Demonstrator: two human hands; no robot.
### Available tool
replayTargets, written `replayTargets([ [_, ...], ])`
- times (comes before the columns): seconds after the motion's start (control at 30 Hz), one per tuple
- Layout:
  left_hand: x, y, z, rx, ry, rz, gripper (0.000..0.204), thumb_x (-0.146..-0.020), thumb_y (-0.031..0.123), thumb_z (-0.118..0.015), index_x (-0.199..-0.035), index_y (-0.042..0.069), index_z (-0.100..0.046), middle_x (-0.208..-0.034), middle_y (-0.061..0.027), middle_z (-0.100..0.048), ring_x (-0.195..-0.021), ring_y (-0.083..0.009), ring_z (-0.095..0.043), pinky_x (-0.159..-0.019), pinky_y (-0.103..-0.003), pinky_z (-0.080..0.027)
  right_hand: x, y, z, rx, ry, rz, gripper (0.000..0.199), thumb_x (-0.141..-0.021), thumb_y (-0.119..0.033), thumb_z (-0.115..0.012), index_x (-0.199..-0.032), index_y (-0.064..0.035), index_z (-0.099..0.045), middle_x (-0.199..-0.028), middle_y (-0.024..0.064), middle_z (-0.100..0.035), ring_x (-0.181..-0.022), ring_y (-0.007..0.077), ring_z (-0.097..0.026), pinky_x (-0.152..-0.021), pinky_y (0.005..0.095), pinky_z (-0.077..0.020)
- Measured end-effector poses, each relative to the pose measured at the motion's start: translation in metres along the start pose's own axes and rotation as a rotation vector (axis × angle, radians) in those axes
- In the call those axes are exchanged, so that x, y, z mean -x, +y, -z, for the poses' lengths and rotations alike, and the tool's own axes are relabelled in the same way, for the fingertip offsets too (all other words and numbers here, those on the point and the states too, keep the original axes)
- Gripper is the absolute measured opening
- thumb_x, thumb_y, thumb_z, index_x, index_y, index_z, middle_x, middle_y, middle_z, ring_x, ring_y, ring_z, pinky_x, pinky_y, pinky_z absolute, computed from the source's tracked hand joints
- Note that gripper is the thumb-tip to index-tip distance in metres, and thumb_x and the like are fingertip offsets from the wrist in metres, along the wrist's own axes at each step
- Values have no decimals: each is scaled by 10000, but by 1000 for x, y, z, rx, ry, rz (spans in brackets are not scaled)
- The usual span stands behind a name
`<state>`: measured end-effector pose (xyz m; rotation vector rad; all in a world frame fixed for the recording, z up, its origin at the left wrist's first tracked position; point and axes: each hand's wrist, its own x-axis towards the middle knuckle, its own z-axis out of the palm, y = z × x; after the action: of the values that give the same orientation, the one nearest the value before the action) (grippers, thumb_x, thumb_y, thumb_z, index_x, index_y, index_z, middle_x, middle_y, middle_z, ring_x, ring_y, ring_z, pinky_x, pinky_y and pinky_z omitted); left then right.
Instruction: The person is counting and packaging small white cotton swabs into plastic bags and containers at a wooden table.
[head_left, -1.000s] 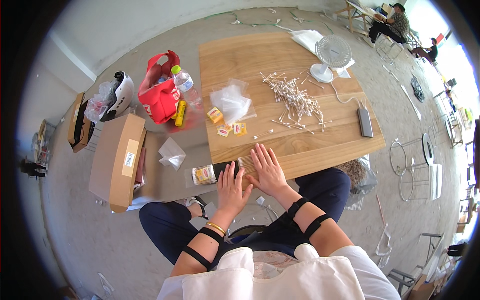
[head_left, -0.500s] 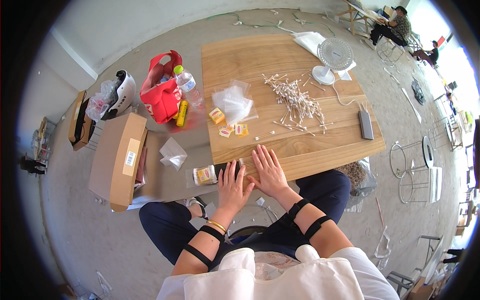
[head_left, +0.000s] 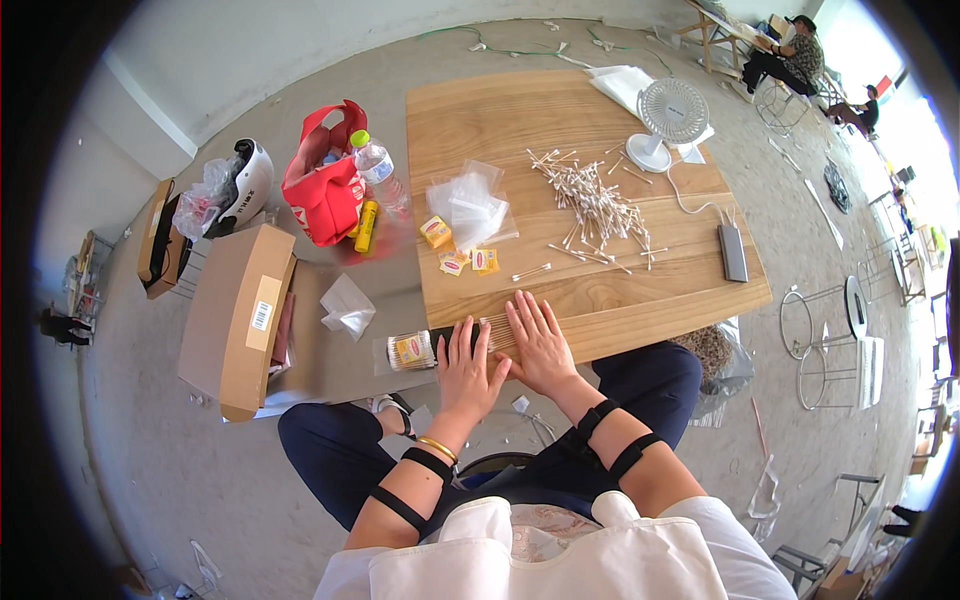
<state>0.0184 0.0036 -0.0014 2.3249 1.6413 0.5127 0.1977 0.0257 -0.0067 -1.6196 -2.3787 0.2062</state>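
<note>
1. The left hand (head_left: 465, 375) lies palm down, fingers straight, over a black piece (head_left: 440, 341) at the near edge; it is not clenched, though whether the palm pinches anything underneath cannot be told.
2. The right hand (head_left: 542, 355) is also flat with fingers extended, across the near edge of the wooden tabletop (head_left: 480, 110). The thumbs meet or nearly meet, and a row of thin sticks (head_left: 499, 326) shows between the hands, partly covered.
3. Very little has changed over the last second — both hands keep their flat pose, and the whole scene has only drifted slightly in view. The sticks seem, in my judgement, to be held steady rather than carried.
4. Just left of the black piece, a filled packet of cotton swabs (head_left: 408, 350) with a yellow-and-red label lies on the grey table (head_left: 392, 292).
5. Beyond the fingers are a stray swab (head_left: 531, 271), two labels (head_left: 486, 260), a small yellow stack (head_left: 436, 232) and clear bags (head_left: 470, 210). The large swab pile (head_left: 595, 200) spreads farther back.
6. A fan (head_left: 672, 110) and grey block (head_left: 732, 252) stand well apart from the hands — the nearest clutter is the stray swab.
</note>
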Motion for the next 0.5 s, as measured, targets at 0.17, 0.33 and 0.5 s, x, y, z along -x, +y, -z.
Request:
replayTargets([
  [0.17, 0, 0, 0, -17, -17, -3, 690, -1009, 533, -466, -1526, 82, -396, -1598, -192, -327, -1497, -363, -280, -1211, -584, -167, 0, 1, 0, 9, 2, 4, 910, -946, -586, -516, -1567, 31, -268, -1649, 230, -232, -1560, 331, -165, -1273, 474, -108],
  [0.33, -4, 1, -2, 6, -29, 12, 736, -1014, 539, -444, -1575, 79, -324, -1626, -186, -294, -1519, -362, -248, -1221, -587, -136, 1, 1, -2, 18, 0, -1, 903, -944, -576, -513, -1568, 28, -267, -1652, 227, -227, -1562, 331, -160, -1273, 474, -107],
  [0.5, -7, -8, -15, -92, -76, -32, 824, -1022, 606, -344, -1611, 43, -215, -1670, -160, -227, -1554, -333, -184, -1238, -587, -80, 0, -1, -1, 1, -6, 0, 896, -942, -565, -508, -1570, 26, -266, -1652, 227, -229, -1562, 331, -161, -1273, 477, -105],
])
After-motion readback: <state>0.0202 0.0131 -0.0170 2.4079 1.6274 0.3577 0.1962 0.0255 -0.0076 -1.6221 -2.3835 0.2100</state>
